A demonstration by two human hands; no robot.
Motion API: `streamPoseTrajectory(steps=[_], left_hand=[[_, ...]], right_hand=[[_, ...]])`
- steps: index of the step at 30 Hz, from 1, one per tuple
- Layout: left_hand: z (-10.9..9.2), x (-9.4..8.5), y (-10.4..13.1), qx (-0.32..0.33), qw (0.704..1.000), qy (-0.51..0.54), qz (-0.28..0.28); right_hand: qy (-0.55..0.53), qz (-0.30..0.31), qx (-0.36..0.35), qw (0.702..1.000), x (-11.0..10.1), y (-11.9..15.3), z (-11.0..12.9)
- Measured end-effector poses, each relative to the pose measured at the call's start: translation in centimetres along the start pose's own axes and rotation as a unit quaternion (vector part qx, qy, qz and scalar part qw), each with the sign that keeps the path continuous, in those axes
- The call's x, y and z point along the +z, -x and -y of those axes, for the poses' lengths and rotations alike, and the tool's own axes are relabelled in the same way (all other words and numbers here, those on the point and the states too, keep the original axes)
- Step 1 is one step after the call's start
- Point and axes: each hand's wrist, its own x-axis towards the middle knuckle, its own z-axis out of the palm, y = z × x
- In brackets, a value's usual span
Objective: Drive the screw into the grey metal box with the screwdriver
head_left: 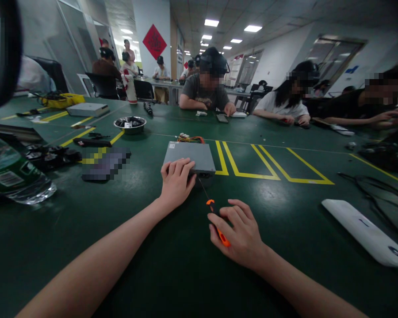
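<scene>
A grey metal computer power supply (199, 154) lies flat on the green table, with a bundle of coloured wires (189, 138) at its far side. My left hand (177, 183) grips its near left edge, fingers on the top cover and thumb at the front side. In my right hand (237, 232) is a screwdriver (219, 225) with an orange and black handle, pinched between thumb and forefinger while the other fingers are raised. Its thin shaft points up and left to the near face of the power supply. Whether the tip touches a screw is too small to tell.
On the left are a water bottle (13, 172), a metal bowl (130, 125) of small dark parts and a blurred-out flat object (106, 164). A white device (365, 229) and black cables (378, 185) lie to the right. Several people sit across the table.
</scene>
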Motion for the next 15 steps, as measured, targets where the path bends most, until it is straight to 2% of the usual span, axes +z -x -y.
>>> streamPoseTrajectory(steps=[15], left_hand=[[0.09,0.00,0.01,-0.002,1.000,0.008,0.003]], right_hand=[[0.016,0.011,0.005,1.000,0.67,-0.49,-0.03]])
